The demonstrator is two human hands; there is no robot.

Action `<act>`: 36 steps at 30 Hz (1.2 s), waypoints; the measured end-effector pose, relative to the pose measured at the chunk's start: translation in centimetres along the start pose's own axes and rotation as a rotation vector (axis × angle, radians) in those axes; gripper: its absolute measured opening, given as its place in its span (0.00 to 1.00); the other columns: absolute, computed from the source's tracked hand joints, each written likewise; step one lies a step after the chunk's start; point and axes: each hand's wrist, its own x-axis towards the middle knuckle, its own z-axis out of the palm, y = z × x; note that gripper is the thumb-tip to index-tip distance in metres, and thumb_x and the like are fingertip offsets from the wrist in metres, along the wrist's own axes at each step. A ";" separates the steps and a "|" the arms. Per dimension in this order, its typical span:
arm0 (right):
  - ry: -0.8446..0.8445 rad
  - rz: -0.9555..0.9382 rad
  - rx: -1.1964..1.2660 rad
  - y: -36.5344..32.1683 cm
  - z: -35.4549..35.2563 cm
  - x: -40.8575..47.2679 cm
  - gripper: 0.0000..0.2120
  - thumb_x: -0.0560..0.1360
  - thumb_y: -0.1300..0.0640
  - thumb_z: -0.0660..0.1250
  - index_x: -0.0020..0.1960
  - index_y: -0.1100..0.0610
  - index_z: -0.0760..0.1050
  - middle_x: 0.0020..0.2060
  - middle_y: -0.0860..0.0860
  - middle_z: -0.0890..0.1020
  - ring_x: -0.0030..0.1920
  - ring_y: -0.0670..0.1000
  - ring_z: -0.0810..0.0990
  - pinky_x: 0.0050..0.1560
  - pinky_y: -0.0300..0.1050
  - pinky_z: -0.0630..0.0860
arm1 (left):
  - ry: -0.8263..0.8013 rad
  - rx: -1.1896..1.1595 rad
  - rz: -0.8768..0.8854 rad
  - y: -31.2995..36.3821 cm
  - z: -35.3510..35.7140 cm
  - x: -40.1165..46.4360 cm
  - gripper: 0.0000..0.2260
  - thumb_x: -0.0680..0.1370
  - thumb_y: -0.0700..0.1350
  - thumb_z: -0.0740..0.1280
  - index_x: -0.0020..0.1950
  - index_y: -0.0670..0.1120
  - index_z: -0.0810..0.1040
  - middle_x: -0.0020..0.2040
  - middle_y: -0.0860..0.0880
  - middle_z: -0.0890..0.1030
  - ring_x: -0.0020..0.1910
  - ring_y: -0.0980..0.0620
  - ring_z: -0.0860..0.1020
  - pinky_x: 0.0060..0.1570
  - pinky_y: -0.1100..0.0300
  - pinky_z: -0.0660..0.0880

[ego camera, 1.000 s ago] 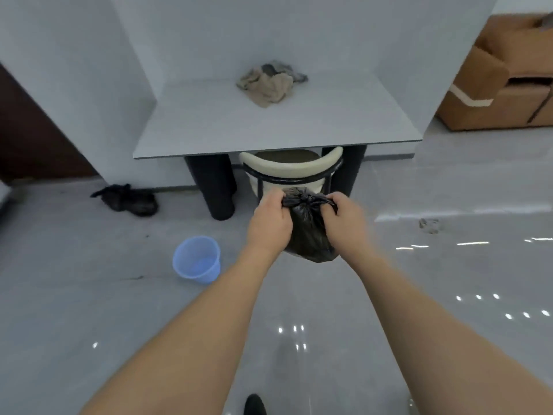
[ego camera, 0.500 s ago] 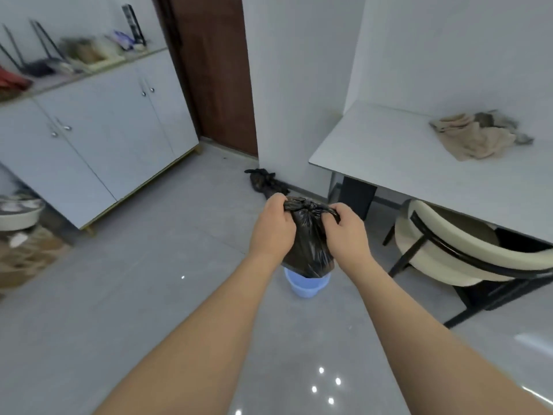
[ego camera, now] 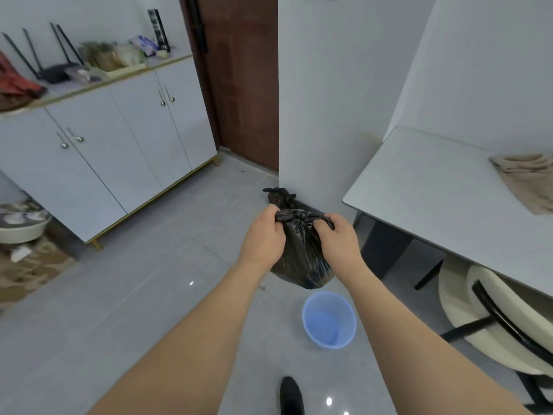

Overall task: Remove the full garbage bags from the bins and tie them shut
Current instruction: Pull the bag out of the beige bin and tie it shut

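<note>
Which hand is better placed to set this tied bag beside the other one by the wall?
Left hand, probably: the second black plastic bag lies just beyond it, on its side.

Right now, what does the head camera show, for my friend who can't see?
Left hand and right hand grip the knotted top of a full black plastic garbage bag, held above a round blue plastic bin on the grey tiled floor.

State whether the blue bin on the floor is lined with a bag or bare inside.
Bare. The blue bin stands upright on the floor, its blue base showing with no liner, while both hands hold the knotted black garbage bag above it.
</note>
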 end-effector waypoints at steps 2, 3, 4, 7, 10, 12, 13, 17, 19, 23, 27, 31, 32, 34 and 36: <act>-0.008 0.015 0.024 -0.7 1.1 3.7 0.10 0.74 0.52 0.62 0.40 0.57 0.73 0.34 0.52 0.78 0.37 0.50 0.74 0.38 0.47 0.70 | -0.026 0.033 0.026 -0.3 -0.5 3.9 0.08 0.79 0.40 0.55 0.53 0.46 0.72 0.48 0.46 0.78 0.46 0.45 0.76 0.44 0.52 0.72; -0.017 0.021 0.045 -1.2 1.7 5.5 0.09 0.74 0.52 0.62 0.40 0.56 0.74 0.35 0.51 0.78 0.37 0.50 0.75 0.38 0.47 0.71 | -0.031 0.043 0.036 -0.5 -0.7 5.9 0.09 0.79 0.40 0.55 0.54 0.46 0.73 0.49 0.46 0.78 0.46 0.45 0.76 0.44 0.53 0.72; -0.024 0.029 0.064 -1.6 2.5 7.2 0.08 0.74 0.52 0.62 0.40 0.55 0.74 0.35 0.50 0.78 0.38 0.50 0.75 0.39 0.47 0.71 | -0.026 0.043 0.036 -0.8 -1.0 7.8 0.09 0.79 0.40 0.55 0.54 0.46 0.73 0.49 0.46 0.79 0.47 0.45 0.76 0.44 0.54 0.72; -0.020 0.035 0.082 -3.0 4.7 12.0 0.07 0.74 0.52 0.62 0.38 0.52 0.73 0.35 0.49 0.78 0.38 0.50 0.75 0.36 0.46 0.69 | -0.015 0.019 0.029 -1.6 -1.8 13.0 0.09 0.79 0.40 0.55 0.54 0.48 0.73 0.49 0.48 0.79 0.46 0.47 0.76 0.43 0.56 0.70; -0.029 0.044 0.090 -3.9 7.1 16.3 0.07 0.74 0.52 0.62 0.38 0.51 0.73 0.34 0.48 0.78 0.37 0.49 0.76 0.36 0.44 0.70 | -0.058 0.035 0.029 -3.5 -2.3 17.9 0.08 0.79 0.41 0.55 0.52 0.49 0.72 0.47 0.50 0.78 0.44 0.50 0.76 0.41 0.57 0.68; -0.004 0.055 0.106 -4.2 9.1 19.2 0.08 0.74 0.52 0.63 0.37 0.51 0.73 0.32 0.47 0.77 0.35 0.48 0.75 0.35 0.44 0.69 | -0.082 0.040 0.029 -5.1 -2.7 21.4 0.06 0.79 0.42 0.56 0.49 0.51 0.71 0.44 0.50 0.77 0.43 0.50 0.75 0.38 0.56 0.67; 0.013 0.061 0.115 -4.4 10.2 20.8 0.08 0.74 0.53 0.63 0.36 0.53 0.73 0.31 0.48 0.77 0.34 0.49 0.74 0.34 0.44 0.69 | -0.102 0.036 0.031 -5.8 -2.9 23.2 0.06 0.80 0.42 0.56 0.48 0.51 0.71 0.43 0.51 0.77 0.42 0.50 0.75 0.36 0.56 0.67; 0.094 0.058 0.107 -5.9 14.6 26.7 0.11 0.74 0.55 0.63 0.41 0.63 0.73 0.31 0.52 0.75 0.32 0.49 0.71 0.33 0.45 0.68 | -0.211 0.027 0.058 -8.8 -4.1 31.1 0.06 0.79 0.43 0.55 0.45 0.51 0.69 0.40 0.50 0.77 0.41 0.48 0.76 0.36 0.54 0.70; 0.148 0.078 0.123 -6.8 16.2 29.7 0.12 0.73 0.55 0.64 0.41 0.66 0.73 0.31 0.53 0.74 0.32 0.49 0.70 0.32 0.45 0.67 | -0.259 0.032 0.101 -9.7 -4.8 35.5 0.08 0.78 0.44 0.56 0.42 0.54 0.68 0.39 0.52 0.77 0.40 0.49 0.76 0.35 0.55 0.69; 0.251 0.131 0.180 -8.5 18.9 35.6 0.12 0.72 0.55 0.64 0.41 0.66 0.73 0.30 0.53 0.74 0.31 0.48 0.70 0.32 0.45 0.67 | -0.320 -0.016 0.153 -10.5 -5.2 43.2 0.07 0.77 0.45 0.55 0.44 0.55 0.70 0.41 0.53 0.78 0.42 0.54 0.76 0.39 0.56 0.71; 0.294 0.160 0.197 -8.8 20.1 40.8 0.10 0.72 0.55 0.64 0.40 0.64 0.74 0.30 0.53 0.75 0.31 0.49 0.71 0.32 0.45 0.69 | -0.365 -0.026 0.141 -11.3 -3.9 49.3 0.06 0.75 0.47 0.54 0.43 0.55 0.69 0.40 0.52 0.79 0.40 0.52 0.77 0.41 0.52 0.74; 0.313 0.198 0.214 -7.4 20.2 46.0 0.09 0.72 0.57 0.64 0.39 0.64 0.74 0.29 0.53 0.75 0.31 0.50 0.71 0.33 0.46 0.69 | -0.427 -0.031 0.153 -11.7 -1.2 54.5 0.06 0.77 0.44 0.55 0.43 0.53 0.68 0.41 0.50 0.78 0.42 0.50 0.77 0.43 0.52 0.73; 0.317 0.203 0.207 -7.0 20.2 47.3 0.09 0.72 0.57 0.64 0.39 0.63 0.74 0.29 0.53 0.75 0.31 0.50 0.71 0.33 0.46 0.69 | -0.436 -0.024 0.151 -11.7 -0.4 55.8 0.06 0.78 0.43 0.55 0.44 0.52 0.69 0.41 0.49 0.78 0.42 0.49 0.77 0.42 0.53 0.72; 0.320 0.210 0.179 -6.1 19.8 49.9 0.11 0.72 0.56 0.64 0.40 0.65 0.74 0.30 0.54 0.75 0.31 0.50 0.71 0.33 0.46 0.68 | -0.458 -0.003 0.146 -11.6 1.1 58.2 0.06 0.79 0.43 0.56 0.45 0.52 0.70 0.42 0.50 0.78 0.42 0.50 0.77 0.40 0.55 0.71; 0.339 0.226 0.177 -5.1 19.4 52.4 0.11 0.71 0.56 0.64 0.40 0.66 0.73 0.30 0.53 0.74 0.32 0.50 0.70 0.32 0.46 0.67 | -0.489 0.021 0.159 -11.4 2.8 60.5 0.06 0.79 0.43 0.56 0.46 0.52 0.70 0.43 0.50 0.78 0.43 0.50 0.77 0.40 0.57 0.71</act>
